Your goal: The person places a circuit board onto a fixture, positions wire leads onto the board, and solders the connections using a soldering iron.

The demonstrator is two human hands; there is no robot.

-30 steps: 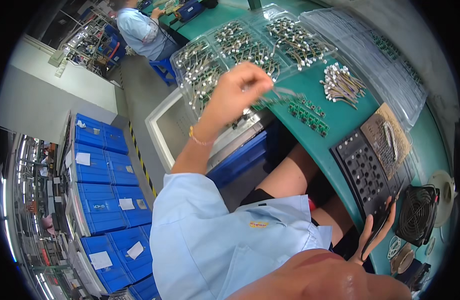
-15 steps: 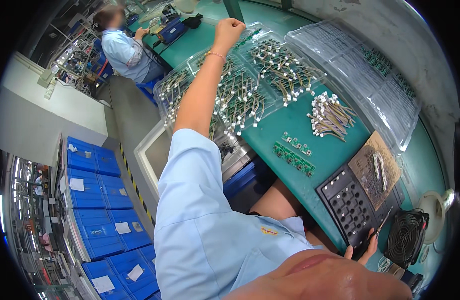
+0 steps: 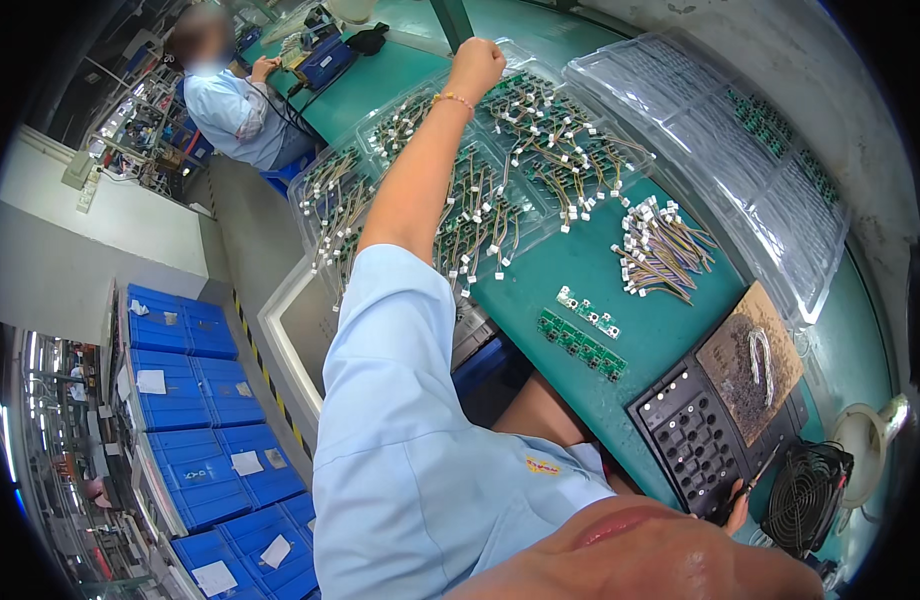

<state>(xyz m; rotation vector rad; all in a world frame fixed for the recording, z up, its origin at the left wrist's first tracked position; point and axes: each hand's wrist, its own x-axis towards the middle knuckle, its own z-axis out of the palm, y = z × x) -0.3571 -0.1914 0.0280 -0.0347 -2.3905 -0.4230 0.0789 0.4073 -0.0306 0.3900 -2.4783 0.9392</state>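
My left hand (image 3: pixel 477 66) is closed at the far edge of a clear tray (image 3: pixel 543 212). The tray is full of green circuit boards with white-plugged wires. Whatever its fingers hold, if anything, is hidden. At the lower right, my right hand (image 3: pixel 737 508) is closed round a slim pointed tool (image 3: pixel 761 472) with a dark handle, partly hidden by my chin. The tool lies beside a black fixture plate (image 3: pixel 692 440) with rows of round recesses. Two short strips of small boards, one whitish (image 3: pixel 588 311) and one green (image 3: pixel 582 343), lie on the green table.
A bundle of loose wires (image 3: pixel 663 250) with white plugs lies right of the tray. Further right stands a larger clear tray (image 3: pixel 725 150). A brown board (image 3: pixel 748 362) with silvery wire, a black fan (image 3: pixel 805 497) and blue bins (image 3: pixel 195 465) surround me. Another person (image 3: pixel 230 105) sits far left.
My left hand has moved slightly right along the tray's far edge, its fingers still curled. My right hand keeps the pointed tool. The whole view has shifted a little.
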